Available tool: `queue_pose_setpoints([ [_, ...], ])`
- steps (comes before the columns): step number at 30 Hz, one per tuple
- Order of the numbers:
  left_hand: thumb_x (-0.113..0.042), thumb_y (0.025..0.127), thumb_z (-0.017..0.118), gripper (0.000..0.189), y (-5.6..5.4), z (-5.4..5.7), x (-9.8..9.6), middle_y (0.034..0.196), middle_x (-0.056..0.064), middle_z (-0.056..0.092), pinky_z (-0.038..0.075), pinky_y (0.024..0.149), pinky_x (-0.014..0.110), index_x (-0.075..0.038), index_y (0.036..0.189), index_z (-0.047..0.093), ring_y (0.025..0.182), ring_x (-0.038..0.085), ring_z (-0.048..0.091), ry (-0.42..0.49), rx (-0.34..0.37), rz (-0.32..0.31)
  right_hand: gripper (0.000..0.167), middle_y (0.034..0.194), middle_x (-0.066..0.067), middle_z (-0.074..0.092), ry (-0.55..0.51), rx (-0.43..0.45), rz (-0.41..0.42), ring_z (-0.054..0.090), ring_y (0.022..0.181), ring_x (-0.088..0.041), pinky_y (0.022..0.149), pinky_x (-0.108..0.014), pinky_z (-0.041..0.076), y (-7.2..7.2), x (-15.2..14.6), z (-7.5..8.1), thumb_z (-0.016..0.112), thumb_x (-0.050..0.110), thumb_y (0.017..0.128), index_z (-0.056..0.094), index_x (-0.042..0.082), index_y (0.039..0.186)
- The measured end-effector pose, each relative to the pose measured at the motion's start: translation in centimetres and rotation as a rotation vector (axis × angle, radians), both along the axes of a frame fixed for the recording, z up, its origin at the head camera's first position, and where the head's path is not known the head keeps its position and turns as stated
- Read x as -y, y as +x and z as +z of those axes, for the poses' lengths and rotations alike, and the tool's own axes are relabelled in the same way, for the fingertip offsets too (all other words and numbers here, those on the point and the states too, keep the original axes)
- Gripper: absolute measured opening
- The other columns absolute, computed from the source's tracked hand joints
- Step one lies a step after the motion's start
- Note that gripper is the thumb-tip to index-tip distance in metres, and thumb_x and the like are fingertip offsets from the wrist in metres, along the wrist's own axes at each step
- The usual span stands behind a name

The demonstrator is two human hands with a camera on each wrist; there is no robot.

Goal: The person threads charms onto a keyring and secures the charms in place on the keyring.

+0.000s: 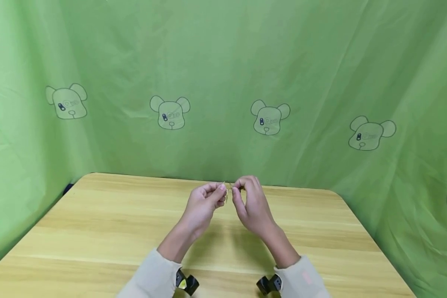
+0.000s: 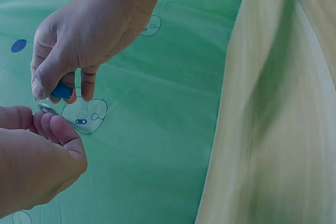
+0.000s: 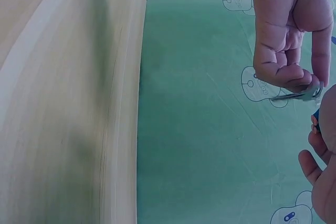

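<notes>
Left hand (image 1: 201, 209): thumb laid over curled fingers, pinching a slim shiny metal piece (image 3: 295, 96). The piece projects past these fingertips, on the side towards the right hand; its exact shape is too small to make out. Right hand (image 1: 254, 205): thumb and curled fingers gripping a small blue piece (image 2: 62, 91), which sits just inside the thumb and is partly covered by the fingers. The 2 sets of fingertips are close together, the metal piece between them. In the head view, thin yellowish strands show in this gap; cannot tell whether they join the blue piece to the metal piece.

Both hands are raised above a wood-grain table (image 1: 126, 231), shadows falling on it below and nearer than the hands. Behind each hand comes a pale sleeve (image 1: 150, 273), and beside each cuff, on the inner side, a black wrist device (image 1: 269, 285). Beyond the hands hangs a green curtain (image 1: 216, 54) printed with outlined animal faces (image 1: 171, 116); 4 show whole in the head view, 1 more is cut off far right of the right hand.
</notes>
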State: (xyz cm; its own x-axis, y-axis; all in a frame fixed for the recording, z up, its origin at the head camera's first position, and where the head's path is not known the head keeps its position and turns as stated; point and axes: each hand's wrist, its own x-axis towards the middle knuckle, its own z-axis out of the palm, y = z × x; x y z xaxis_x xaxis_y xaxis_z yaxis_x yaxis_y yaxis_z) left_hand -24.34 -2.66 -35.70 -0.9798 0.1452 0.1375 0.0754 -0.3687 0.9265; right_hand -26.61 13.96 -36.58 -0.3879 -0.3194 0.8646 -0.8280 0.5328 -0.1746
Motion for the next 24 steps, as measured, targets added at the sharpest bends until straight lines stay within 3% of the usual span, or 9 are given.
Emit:
queue_pose_setpoints([
  [18, -0.008, 0.105, 0.056, 0.015, 0.2, 0.63, -0.09, 0.097, 0.005, 0.062, 0.052, 0.085, 0.027, 0.006, 0.11, 0.06, 0.089, 0.014, 0.058, -0.018, -0.008, -0.076, 0.005, 0.097, -0.013, 0.055, 0.006, 0.057, -0.013, 0.053, 0.095, -0.027, 0.084, -0.036, 0.049, 0.15, -0.66, 0.66, 0.058, -0.001, 0.095, 0.054, -0.001, 0.098],
  [24, -0.007, 0.105, 0.055, 0.016, 0.38, 0.71, 0.18, 0.096, 0.005, 0.062, 0.051, 0.082, 0.024, 0.007, 0.11, 0.059, 0.089, 0.015, 0.057, 0.017, -0.013, -0.116, 0.006, 0.098, -0.013, 0.056, 0.009, 0.06, -0.002, 0.053, 0.096, -0.027, 0.085, -0.035, 0.05, 0.03, -0.62, 0.57, 0.059, -0.001, 0.095, 0.055, -0.001, 0.099],
])
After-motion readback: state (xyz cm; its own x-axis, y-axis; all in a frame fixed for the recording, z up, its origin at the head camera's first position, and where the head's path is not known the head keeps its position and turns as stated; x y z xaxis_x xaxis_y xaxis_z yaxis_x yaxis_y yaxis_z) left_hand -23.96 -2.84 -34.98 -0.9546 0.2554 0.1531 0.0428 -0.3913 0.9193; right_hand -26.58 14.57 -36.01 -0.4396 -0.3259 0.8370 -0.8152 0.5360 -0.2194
